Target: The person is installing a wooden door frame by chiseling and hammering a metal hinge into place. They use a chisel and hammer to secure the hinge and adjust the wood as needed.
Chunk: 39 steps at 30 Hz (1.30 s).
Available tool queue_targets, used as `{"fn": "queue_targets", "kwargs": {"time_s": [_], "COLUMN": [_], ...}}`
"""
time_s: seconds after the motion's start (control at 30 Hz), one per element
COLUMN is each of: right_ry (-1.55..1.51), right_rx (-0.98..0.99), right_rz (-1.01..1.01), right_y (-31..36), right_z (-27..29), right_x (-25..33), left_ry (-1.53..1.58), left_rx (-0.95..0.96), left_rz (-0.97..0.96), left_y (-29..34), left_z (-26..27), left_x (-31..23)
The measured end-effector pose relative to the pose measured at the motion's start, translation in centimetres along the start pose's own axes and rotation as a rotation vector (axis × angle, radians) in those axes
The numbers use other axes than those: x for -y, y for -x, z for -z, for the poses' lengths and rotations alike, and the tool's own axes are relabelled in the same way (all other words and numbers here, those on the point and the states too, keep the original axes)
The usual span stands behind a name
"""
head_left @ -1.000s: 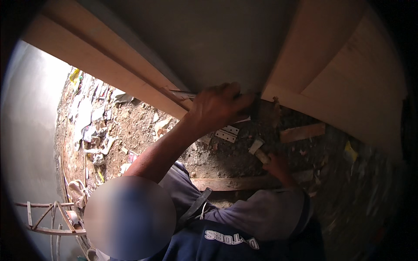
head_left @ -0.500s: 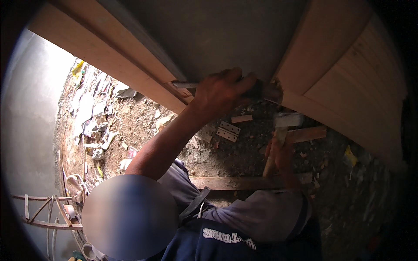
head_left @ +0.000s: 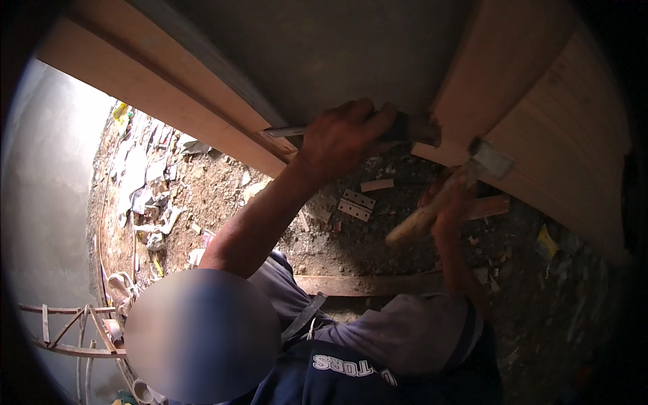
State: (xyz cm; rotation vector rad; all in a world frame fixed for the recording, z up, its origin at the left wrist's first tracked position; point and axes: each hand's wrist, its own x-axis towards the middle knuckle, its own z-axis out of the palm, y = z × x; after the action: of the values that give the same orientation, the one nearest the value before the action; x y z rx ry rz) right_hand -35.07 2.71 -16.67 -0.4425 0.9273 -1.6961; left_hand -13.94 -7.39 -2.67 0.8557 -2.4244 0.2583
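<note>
My left hand (head_left: 341, 140) is closed around a chisel (head_left: 287, 131), its metal blade pointing left. The tip meets a shallow recess in the edge of a long wooden board (head_left: 202, 115); the exact contact is too dark to make out. From the other side of my fist sticks out the chisel's worn butt end. My right hand (head_left: 455, 208) grips a hammer (head_left: 493, 160) by its wooden handle, slightly blurred. The hammer's head is up to the right of the chisel's butt, apart from it. On the ground below my hands lies a metal hinge (head_left: 356, 204) with screw holes.
A panelled wooden piece (head_left: 547, 128) slants along the right. Wood scraps (head_left: 376, 184), a reddish strip (head_left: 487, 207), a plank (head_left: 364, 283) and a yellow wrapper (head_left: 547, 241) lie on the dirt ground. Paper litter (head_left: 138, 179) runs beside the grey wall (head_left: 47, 182) at left.
My right hand has swung the hammer up and to the right, tilting its handle. My left hand and the chisel stay almost in place.
</note>
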Motion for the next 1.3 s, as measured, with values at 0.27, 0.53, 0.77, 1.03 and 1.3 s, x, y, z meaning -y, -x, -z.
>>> {"fn": "queue_targets", "kwargs": {"time_s": [0.27, 0.53, 0.77, 1.03, 1.3], "right_ry": [0.385, 0.839, 0.275, 0.472, 0.653], "right_rx": [0.104, 0.063, -0.209, 0.096, 0.174], "right_rz": [-0.072, 0.189, 0.177, -0.072, 0.009], "right_y": [0.2, -3.0, -2.7, -0.9, 0.3], "right_z": [-3.6, 2.8, 0.0, -3.0, -4.9], "right_x": [3.1, -0.9, 2.9, 4.4, 4.8], "left_ry": [-0.077, -0.071, -0.101, -0.117, -0.103], "left_rx": [-0.005, -0.031, -0.084, -0.018, -0.018], "left_rz": [-0.014, -0.031, -0.019, 0.05, 0.029], "left_y": [0.6, -0.3, 0.2, 0.8, 0.7], "left_z": [0.0, -0.9, -1.0, -0.4, 0.1], "left_x": [0.8, 0.7, 1.3, 1.5, 1.0]}}
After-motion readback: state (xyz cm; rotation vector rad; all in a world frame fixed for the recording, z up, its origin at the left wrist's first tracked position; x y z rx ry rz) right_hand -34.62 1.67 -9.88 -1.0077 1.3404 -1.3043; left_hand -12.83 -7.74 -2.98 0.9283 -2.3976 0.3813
